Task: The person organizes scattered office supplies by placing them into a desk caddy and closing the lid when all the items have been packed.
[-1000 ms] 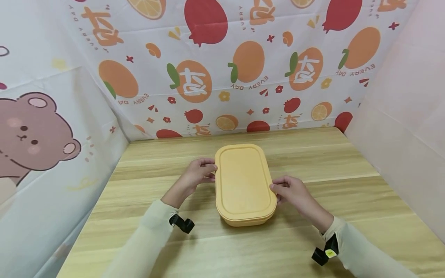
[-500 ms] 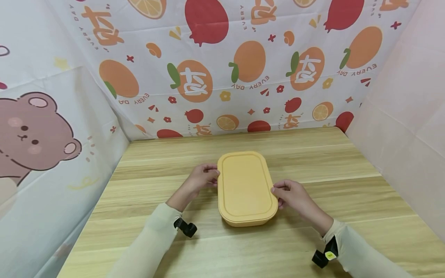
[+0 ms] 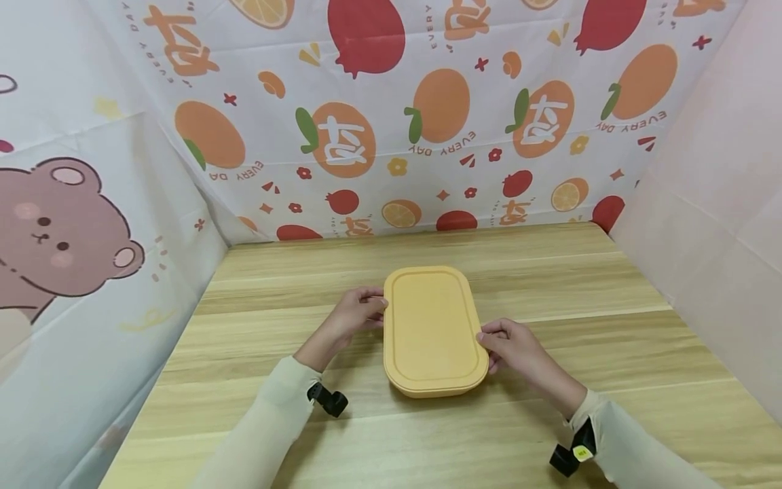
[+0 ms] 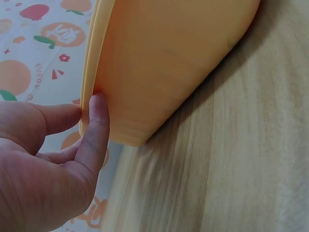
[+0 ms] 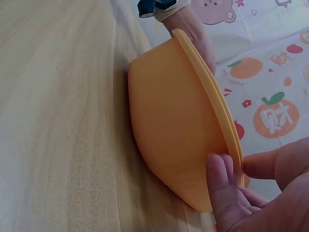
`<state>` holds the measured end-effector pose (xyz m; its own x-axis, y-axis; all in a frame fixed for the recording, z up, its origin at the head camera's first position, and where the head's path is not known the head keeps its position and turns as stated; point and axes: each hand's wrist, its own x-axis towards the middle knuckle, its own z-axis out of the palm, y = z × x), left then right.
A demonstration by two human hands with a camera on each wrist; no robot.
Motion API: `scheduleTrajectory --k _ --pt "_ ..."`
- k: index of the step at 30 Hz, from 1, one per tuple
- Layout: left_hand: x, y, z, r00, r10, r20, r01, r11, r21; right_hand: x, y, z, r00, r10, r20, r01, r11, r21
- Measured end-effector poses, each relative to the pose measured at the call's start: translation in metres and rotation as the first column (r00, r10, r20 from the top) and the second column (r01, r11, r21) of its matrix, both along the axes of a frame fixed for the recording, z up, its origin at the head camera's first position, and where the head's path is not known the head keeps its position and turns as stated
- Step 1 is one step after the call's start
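A yellow-orange lidded food container (image 3: 432,329) sits on the wooden table, its rounded rectangular lid in place. My left hand (image 3: 356,314) pinches the rim at the far part of its left side. In the left wrist view, the thumb lies on the lid's edge and a finger (image 4: 98,108) presses under the rim against the wall. On the opposite side, nearer the front, my right hand (image 3: 512,345) pinches the rim the same way. The right wrist view shows its fingertips (image 5: 219,166) beneath the rim and the thumb on top. Whatever is inside the container is hidden.
The wooden table (image 3: 256,272) runs back to a fruit-print cloth (image 3: 391,136). A cloth with a printed bear (image 3: 61,231) hangs at the left, and a plain pale cloth (image 3: 702,204) at the right. Black cameras are strapped to both wrists.
Over the last second the container has come slightly toward me and settled lower, both hands keeping their pinch on its rim. In the last half second almost nothing has moved.
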<state>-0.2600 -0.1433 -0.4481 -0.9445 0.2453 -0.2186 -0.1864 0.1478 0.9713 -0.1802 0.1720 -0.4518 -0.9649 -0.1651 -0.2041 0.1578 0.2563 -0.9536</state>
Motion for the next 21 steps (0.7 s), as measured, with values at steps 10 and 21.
scheduleTrajectory --k 10,21 --pt "-0.003 0.014 0.015 0.906 -0.108 -0.408 -0.134 0.843 -0.520 -0.022 -0.011 0.015 0.936 0.114 -0.334 0.065 0.875 0.480" --pt "-0.012 0.051 0.008 0.766 -0.557 -0.321 -0.067 0.428 -0.901 -0.027 -0.050 0.001 0.808 0.444 -0.387 0.055 0.598 0.800"
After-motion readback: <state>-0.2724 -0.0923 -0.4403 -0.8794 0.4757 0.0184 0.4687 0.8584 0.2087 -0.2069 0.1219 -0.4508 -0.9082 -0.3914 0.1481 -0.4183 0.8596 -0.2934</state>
